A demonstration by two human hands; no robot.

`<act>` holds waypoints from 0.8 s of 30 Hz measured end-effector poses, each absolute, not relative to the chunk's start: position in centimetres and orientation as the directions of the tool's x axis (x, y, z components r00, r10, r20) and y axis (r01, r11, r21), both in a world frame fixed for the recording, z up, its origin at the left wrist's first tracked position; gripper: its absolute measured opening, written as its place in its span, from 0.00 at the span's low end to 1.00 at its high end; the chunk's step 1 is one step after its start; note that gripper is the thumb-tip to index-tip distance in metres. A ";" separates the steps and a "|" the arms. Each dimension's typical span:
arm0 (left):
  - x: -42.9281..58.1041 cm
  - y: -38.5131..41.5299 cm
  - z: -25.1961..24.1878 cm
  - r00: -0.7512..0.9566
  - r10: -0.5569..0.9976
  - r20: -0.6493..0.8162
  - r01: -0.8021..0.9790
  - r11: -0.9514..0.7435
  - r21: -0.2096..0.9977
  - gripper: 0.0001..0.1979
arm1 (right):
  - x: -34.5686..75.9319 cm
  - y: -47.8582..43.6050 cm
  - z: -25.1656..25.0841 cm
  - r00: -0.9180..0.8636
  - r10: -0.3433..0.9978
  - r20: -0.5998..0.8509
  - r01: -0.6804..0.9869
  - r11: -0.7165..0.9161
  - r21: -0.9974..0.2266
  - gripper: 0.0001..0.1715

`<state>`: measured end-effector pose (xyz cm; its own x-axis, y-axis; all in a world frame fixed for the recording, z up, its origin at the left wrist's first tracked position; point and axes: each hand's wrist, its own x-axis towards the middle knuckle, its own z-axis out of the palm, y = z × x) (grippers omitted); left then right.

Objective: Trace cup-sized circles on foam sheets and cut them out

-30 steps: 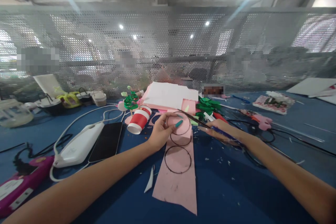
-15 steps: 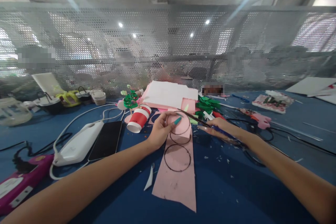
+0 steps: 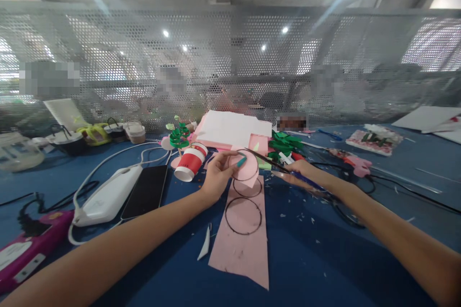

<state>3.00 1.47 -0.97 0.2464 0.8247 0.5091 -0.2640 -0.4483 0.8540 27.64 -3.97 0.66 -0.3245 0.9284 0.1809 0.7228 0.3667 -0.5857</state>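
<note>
My left hand (image 3: 220,172) pinches a small piece of pink paper (image 3: 246,169) marked with a dark drawn circle. The thumb lies on top, over part of the outline. In my right hand (image 3: 297,175) are scissors with long dark blades (image 3: 267,159); their tips reach the upper right edge of the held piece. A blue part shows along the right palm, and the fingers partly hide the handles. Beneath the held piece lies a longer strip of pink paper (image 3: 239,253) with drawn circles, one whole and one partly covered.
Red and white paper cups (image 3: 190,162) lie left of my hands, near a phone (image 3: 146,193), a white power bank (image 3: 108,196) and a magenta power strip (image 3: 39,244). Behind are stacked paper sheets (image 3: 234,127) and green cut strips (image 3: 285,142). Cables and a pink glue gun (image 3: 358,164) lie right.
The held pink piece has turned and shifted slightly left, its lower edge now slanting. My left hand moved a little with it; the right hand has barely moved.
</note>
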 end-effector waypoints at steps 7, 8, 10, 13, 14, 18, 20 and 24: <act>2.9 1.8 -1.2 0.227 0.828 0.512 -0.256 -0.456 0.852 0.16 | 27.4 -4.1 0.7 -0.309 0.935 0.177 0.736 0.352 -0.578 0.29; 2.9 1.8 -1.2 0.226 0.824 0.520 -0.245 -0.468 0.849 0.16 | 27.4 -4.1 0.7 -0.318 0.932 0.172 0.732 0.357 -0.580 0.28; 2.8 1.8 -1.2 0.224 0.819 0.529 -0.227 -0.484 0.845 0.15 | 27.4 -4.1 0.8 -0.326 0.931 0.163 0.727 0.358 -0.586 0.28; 2.9 1.6 -1.1 0.231 0.823 0.520 -0.218 -0.477 0.852 0.15 | 27.4 -4.1 0.9 -0.322 0.939 0.122 0.736 0.329 -0.591 0.28; 2.9 1.5 -1.0 0.237 0.826 0.511 -0.215 -0.469 0.857 0.15 | 27.4 -4.1 1.0 -0.322 0.940 0.115 0.740 0.326 -0.588 0.28; 3.0 1.4 -0.9 0.253 0.825 0.505 -0.208 -0.463 0.862 0.16 | 27.3 -3.9 0.9 -0.356 0.926 0.125 0.740 0.361 -0.568 0.28; 3.0 1.3 -0.9 0.252 0.826 0.504 -0.205 -0.464 0.862 0.15 | 27.2 -4.0 0.8 -0.345 0.931 0.122 0.742 0.350 -0.572 0.28; 3.0 1.3 -0.9 0.267 0.820 0.506 -0.195 -0.468 0.862 0.15 | 27.2 -4.2 0.6 -0.301 0.948 0.101 0.738 0.299 -0.604 0.27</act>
<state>3.03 1.34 -0.89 0.2667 0.8201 0.5063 -0.1954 -0.4685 0.8616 27.18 -4.25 0.57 -0.3012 0.9482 0.1010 0.7384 0.2990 -0.6045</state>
